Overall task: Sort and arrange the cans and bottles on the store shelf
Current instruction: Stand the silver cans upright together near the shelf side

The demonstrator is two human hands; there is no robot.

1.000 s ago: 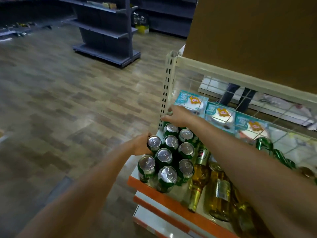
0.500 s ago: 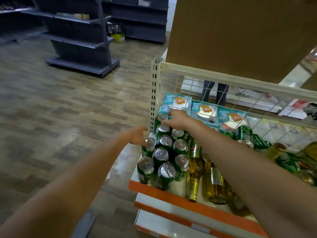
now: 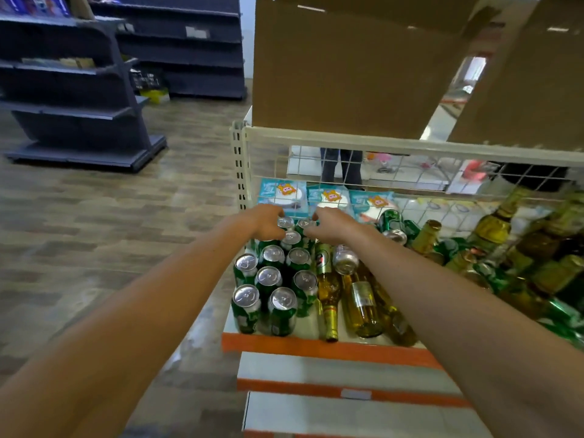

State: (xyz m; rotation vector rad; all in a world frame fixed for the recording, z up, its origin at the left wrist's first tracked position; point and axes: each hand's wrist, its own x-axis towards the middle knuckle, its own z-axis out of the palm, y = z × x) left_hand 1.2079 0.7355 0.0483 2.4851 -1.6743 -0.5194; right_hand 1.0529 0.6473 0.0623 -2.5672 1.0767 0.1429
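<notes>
Several green cans [image 3: 268, 276] stand upright in rows at the left end of the shelf [image 3: 316, 346] with the orange front edge. My left hand [image 3: 265, 222] curls its fingers round the rear left can [image 3: 286, 222]. Beside it, my right hand [image 3: 335, 227] holds the neighbouring rear can [image 3: 305, 223] with curled fingers. To the right of the rows, yellow glass bottles [image 3: 363, 298] lie on their sides, and a silver-ended can [image 3: 346, 259] lies among them.
A jumbled pile of green cans and bottles [image 3: 493, 263] fills the shelf's right side. Blue packs [image 3: 282, 197] stand against the wire mesh back [image 3: 410, 172]. Cardboard boxes [image 3: 347, 67] sit overhead. A person's legs [image 3: 341, 165] show behind the mesh. Dark shelving [image 3: 72, 90] stands far left.
My left hand has moved from the left side of the can rows to the rear, beside my right hand. Both hands now close on the back cans. The view has tilted up.
</notes>
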